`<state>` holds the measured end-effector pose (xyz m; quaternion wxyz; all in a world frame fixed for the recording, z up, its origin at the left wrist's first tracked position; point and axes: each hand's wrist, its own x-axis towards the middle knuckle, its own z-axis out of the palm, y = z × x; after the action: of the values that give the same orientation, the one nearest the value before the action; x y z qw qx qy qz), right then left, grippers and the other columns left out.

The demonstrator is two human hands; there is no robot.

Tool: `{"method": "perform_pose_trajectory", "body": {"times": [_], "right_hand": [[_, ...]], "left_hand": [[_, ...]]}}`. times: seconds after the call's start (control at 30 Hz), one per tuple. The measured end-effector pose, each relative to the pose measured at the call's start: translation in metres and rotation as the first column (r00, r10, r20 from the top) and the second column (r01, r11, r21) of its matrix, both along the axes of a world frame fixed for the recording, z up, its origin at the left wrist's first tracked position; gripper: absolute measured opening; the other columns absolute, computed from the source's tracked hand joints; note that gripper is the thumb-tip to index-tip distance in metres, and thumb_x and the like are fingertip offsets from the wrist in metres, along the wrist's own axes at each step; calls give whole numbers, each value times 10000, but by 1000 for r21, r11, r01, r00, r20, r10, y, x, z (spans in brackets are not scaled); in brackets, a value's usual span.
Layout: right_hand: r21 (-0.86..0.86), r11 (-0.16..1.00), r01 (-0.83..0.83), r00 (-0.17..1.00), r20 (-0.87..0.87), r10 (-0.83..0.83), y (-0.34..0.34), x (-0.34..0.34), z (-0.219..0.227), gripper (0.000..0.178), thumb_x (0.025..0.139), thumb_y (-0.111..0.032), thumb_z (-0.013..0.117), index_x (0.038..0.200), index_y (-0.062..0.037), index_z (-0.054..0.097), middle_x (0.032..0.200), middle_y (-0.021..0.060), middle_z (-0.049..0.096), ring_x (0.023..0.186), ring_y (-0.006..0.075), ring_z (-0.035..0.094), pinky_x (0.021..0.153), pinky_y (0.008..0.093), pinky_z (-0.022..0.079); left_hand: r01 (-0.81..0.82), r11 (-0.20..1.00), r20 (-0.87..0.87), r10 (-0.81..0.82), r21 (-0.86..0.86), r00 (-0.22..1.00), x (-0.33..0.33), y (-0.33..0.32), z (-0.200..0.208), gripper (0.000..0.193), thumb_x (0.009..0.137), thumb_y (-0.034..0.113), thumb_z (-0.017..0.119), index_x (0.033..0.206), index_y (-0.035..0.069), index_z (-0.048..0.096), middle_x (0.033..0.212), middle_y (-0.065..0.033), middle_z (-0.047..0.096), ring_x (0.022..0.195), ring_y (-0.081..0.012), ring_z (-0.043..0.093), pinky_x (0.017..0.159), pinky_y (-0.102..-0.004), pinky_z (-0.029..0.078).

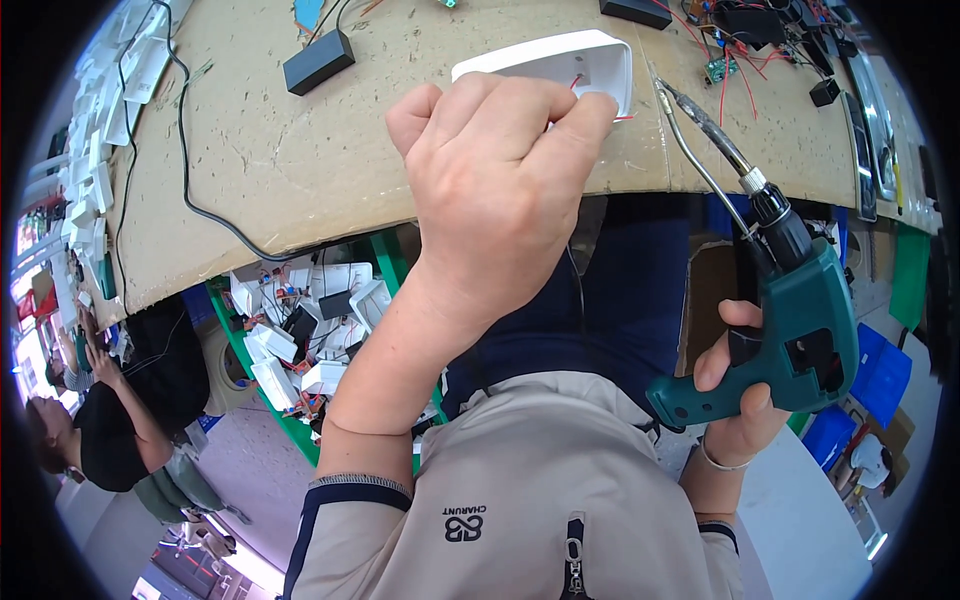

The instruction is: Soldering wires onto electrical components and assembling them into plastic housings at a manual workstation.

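Head view: left hand (500, 185), grip hidden, curls over white casing (560, 52), perhaps steadying it; right hand (757, 420) clasps soldering gun (822, 285).

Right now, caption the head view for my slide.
Right hand grips a green soldering gun; left hand partly hides a white housing.

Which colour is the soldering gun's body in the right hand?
The soldering gun's body is dark teal-green, best seen in the head view.
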<state>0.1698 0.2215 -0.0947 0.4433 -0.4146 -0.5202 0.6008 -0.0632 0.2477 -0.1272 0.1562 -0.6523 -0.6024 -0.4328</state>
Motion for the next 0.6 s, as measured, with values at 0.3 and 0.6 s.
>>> {"method": "perform_pose_trajectory", "body": {"times": [0.3,0.6], "right_hand": [[-23,1000,-3,1000,-20,2,-2,2,0,719,700,-329,698,1197,57,350,1041,250,531,583,137,570,498,227,492],[-32,999,-9,998,58,11,-2,-3,-1,740,675,-368,710,1167,69,370,1008,237,549,570,145,589,495,231,500]], "left_hand": [[-86,994,2,86,62,996,-3,2,-2,121,622,91,699,723,102,635,716,16,534,678,-138,470,667,-263,275],[-253,966,-87,249,-42,965,-1,5,5,72,649,143,664,708,104,652,817,-7,534,814,-162,460,755,-333,232]]}}
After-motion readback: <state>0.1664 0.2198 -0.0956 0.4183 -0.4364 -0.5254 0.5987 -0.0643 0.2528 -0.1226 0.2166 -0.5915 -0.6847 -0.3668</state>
